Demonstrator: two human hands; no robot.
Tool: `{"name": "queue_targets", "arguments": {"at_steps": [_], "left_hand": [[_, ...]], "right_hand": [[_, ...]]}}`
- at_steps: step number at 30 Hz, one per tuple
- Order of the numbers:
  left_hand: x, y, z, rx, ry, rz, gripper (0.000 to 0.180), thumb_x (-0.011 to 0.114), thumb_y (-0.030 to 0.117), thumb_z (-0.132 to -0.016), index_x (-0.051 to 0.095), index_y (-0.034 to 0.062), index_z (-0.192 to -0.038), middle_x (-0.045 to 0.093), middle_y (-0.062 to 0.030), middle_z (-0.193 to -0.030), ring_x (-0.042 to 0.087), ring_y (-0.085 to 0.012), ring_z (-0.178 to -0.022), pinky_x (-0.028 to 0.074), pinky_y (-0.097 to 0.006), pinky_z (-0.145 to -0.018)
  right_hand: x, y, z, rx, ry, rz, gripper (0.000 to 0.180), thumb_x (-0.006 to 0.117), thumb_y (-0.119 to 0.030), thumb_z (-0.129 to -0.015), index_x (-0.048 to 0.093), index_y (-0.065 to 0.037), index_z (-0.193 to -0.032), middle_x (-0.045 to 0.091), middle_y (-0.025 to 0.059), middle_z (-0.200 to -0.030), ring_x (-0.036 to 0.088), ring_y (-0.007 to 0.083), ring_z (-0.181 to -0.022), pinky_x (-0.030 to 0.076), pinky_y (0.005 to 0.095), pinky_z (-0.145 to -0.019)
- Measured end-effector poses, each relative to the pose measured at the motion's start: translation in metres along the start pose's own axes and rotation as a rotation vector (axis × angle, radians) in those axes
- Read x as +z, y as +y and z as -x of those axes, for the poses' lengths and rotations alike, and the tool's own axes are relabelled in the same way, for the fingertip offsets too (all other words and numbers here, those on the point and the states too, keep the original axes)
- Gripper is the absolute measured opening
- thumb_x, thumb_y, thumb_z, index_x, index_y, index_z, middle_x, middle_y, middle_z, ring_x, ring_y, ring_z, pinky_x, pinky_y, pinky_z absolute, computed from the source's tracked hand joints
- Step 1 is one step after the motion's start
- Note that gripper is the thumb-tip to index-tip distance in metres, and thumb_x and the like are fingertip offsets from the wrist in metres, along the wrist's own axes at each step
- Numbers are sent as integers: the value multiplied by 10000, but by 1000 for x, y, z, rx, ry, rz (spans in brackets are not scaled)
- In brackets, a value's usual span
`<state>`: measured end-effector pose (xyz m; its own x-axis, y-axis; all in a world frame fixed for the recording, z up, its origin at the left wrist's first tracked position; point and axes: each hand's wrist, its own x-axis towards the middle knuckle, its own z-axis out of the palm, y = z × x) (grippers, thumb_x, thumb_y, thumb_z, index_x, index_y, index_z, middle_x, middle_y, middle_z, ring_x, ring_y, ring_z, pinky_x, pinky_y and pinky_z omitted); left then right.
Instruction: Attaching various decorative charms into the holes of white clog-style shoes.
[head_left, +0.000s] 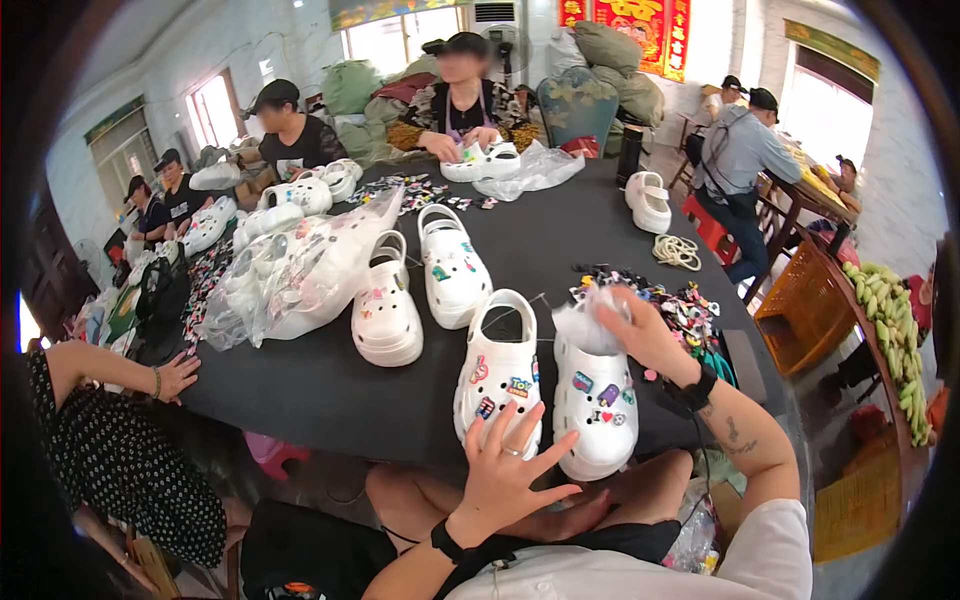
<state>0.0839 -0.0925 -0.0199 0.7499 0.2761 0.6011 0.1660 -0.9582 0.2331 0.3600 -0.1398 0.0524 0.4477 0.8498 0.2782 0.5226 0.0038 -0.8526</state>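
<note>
Two white clog shoes with coloured charms stand side by side at the near edge of a black table [560,240]. My left hand [510,470] hovers with fingers spread just before the toe of the left clog [498,370], holding nothing. My right hand [640,335] pinches a small clear plastic bag [588,322] above the heel opening of the right clog [596,405]. A black watch sits on my right wrist, a black band on my left.
Another pair of white clogs [420,285] stands further in, beside a big clear bag of clogs [300,270]. Loose charms [690,310] lie to the right, a coil of cord [677,252] beyond. Several people sit around the table; an orange crate [805,310] stands right.
</note>
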Motion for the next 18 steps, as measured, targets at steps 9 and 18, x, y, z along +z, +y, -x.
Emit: {"name": "queue_targets", "arguments": {"at_steps": [9, 18], "left_hand": [[21, -7, 5, -36, 112, 30, 579, 624, 619, -814, 613, 329, -1315, 496, -36, -1455, 408, -300, -1334, 223, -540, -1089], [21, -11, 10, -45, 179, 109, 530, 665, 577, -800, 657, 163, -1132, 489, -71, -1459, 386, -321, -1366, 279, -555, -1058]], "right_hand": [[-5, 10, -6, -342, -12, 493, 351, 683, -2, -789, 662, -95, -1127, 542, 134, -1157, 532, 271, -1058, 438, 351, -928], [-6, -20, 1, -43, -294, 151, 501, 681, -47, -842, 523, -17, -1316, 630, 109, -1132, 617, 180, -1038, 477, 311, -906]]}}
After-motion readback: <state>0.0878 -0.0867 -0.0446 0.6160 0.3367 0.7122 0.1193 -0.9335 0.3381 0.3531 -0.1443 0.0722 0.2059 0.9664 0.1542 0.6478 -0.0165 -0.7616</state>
